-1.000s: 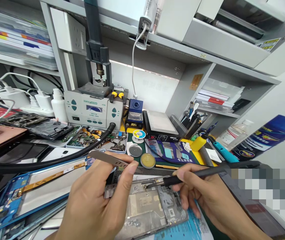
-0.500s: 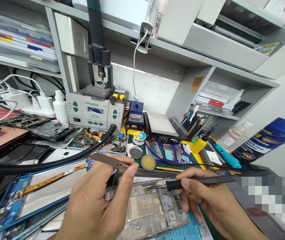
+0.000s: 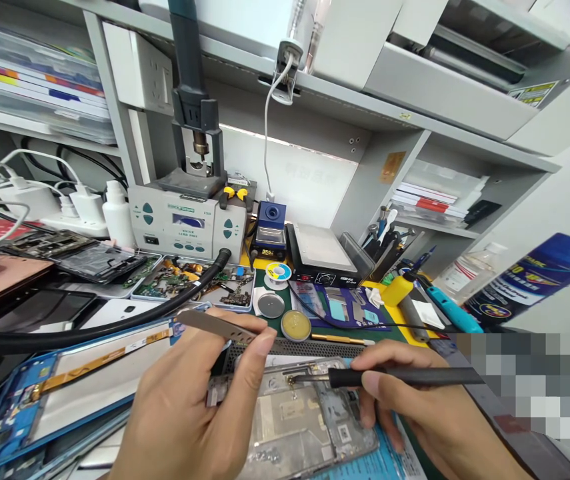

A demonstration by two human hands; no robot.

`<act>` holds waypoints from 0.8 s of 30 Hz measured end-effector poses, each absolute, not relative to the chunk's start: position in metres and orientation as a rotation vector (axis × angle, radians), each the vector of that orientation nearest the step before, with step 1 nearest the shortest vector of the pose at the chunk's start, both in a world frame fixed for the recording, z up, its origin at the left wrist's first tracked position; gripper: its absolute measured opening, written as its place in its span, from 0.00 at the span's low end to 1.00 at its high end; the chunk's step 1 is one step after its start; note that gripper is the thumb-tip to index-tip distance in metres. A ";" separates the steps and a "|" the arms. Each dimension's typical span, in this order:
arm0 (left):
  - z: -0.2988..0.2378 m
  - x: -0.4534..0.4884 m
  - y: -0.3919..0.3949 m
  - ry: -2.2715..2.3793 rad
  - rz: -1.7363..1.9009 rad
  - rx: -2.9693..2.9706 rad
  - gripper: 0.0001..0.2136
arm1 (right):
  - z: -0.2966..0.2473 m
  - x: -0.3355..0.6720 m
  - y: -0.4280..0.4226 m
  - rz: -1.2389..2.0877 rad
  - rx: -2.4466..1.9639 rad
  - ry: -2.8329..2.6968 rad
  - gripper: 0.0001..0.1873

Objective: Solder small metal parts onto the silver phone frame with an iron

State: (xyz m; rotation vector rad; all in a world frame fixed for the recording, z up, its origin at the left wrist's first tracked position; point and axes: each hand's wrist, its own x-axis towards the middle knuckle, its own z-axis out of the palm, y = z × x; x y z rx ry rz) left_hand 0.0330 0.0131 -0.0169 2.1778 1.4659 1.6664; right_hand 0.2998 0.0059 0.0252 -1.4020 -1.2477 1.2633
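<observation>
In the head view, a bare metal phone frame lies at the bottom centre, partly over a blue sheet. My left hand covers the frame's left side and pinches a pair of metal tweezers between thumb and forefinger. The tweezers' tips are hard to make out. A black-handled soldering iron is gripped in my right hand, pointing left. Its tip sits at a small gold-coloured part near the frame's upper edge; whether they touch I cannot tell.
On the left lie a blue phone frame and a thick black hose. Behind are a hot air station, a solder reel, a round tin of yellowish paste and a hot plate. A blue spray can stands right.
The soldering iron has tilted a little, its handle end now lower, and has shifted slightly left. My left hand and the tweezers have hardly moved.
</observation>
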 end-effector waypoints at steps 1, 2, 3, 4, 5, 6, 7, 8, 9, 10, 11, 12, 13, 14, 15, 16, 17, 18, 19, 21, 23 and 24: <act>-0.017 0.033 0.013 1.463 1.672 2.178 0.05 | 0.024 0.300 0.006 1.259 -1.405 -1.244 0.20; -0.017 0.032 0.012 1.461 1.672 2.176 0.05 | 0.024 0.300 0.006 1.253 -1.410 -1.240 0.19; -0.017 0.032 0.012 1.459 1.672 2.173 0.05 | 0.023 0.301 0.006 1.247 -1.414 -1.236 0.18; -0.017 0.032 0.012 1.452 1.670 2.176 0.05 | 0.023 0.301 0.006 1.244 -1.414 -1.234 0.17; -0.016 0.032 0.013 1.449 1.662 2.178 0.05 | 0.023 0.301 0.006 1.246 -1.411 -1.235 0.17; -0.016 0.032 0.013 1.447 1.659 2.182 0.05 | 0.023 0.301 0.006 1.251 -1.403 -1.238 0.17; -0.015 0.032 0.014 1.447 1.653 2.186 0.05 | 0.023 0.301 0.006 1.255 -1.392 -1.240 0.16; -0.015 0.032 0.014 1.451 1.646 2.188 0.05 | 0.023 0.301 0.005 1.258 -1.379 -1.242 0.16; -0.015 0.032 0.014 1.450 1.649 2.194 0.05 | 0.022 0.301 0.005 1.258 -1.365 -1.241 0.16; -0.016 0.031 0.015 1.454 1.648 2.195 0.05 | 0.022 0.302 0.005 1.256 -1.351 -1.240 0.15; -0.016 0.031 0.015 1.453 1.650 2.198 0.05 | 0.022 0.302 0.004 1.253 -1.339 -1.238 0.15; -0.017 0.031 0.014 1.450 1.654 2.204 0.05 | 0.021 0.302 0.004 1.251 -1.329 -1.234 0.15; -0.017 0.030 0.014 1.450 1.649 2.208 0.05 | 0.020 0.303 0.004 1.251 -1.319 -1.228 0.14; -0.017 0.030 0.013 1.450 1.639 2.213 0.05 | 0.019 0.303 0.004 1.252 -1.312 -1.221 0.14; -0.017 0.029 0.013 1.445 1.634 2.220 0.05 | 0.017 0.303 0.004 1.253 -1.308 -1.210 0.14; -0.017 0.029 0.013 1.445 1.623 2.220 0.05 | 0.016 0.303 0.005 1.252 -1.310 -1.198 0.14; -0.017 0.029 0.012 1.439 1.623 2.223 0.05 | 0.015 0.304 0.005 1.250 -1.316 -1.185 0.14; -0.016 0.029 0.013 1.437 1.624 2.221 0.05 | 0.014 0.304 0.005 1.247 -1.325 -1.173 0.14; -0.016 0.029 0.013 1.436 1.623 2.217 0.05 | 0.014 0.304 0.005 1.246 -1.330 -1.165 0.14; -0.016 0.030 0.014 1.436 1.623 2.209 0.05 | 0.014 0.304 0.005 1.252 -1.324 -1.162 0.14; -0.016 0.030 0.015 1.432 1.626 2.204 0.05 | 0.016 0.305 0.005 1.275 -1.310 -1.159 0.14; -0.017 0.030 0.016 1.428 1.625 2.203 0.05 | 0.018 0.304 0.005 1.286 -1.305 -1.158 0.15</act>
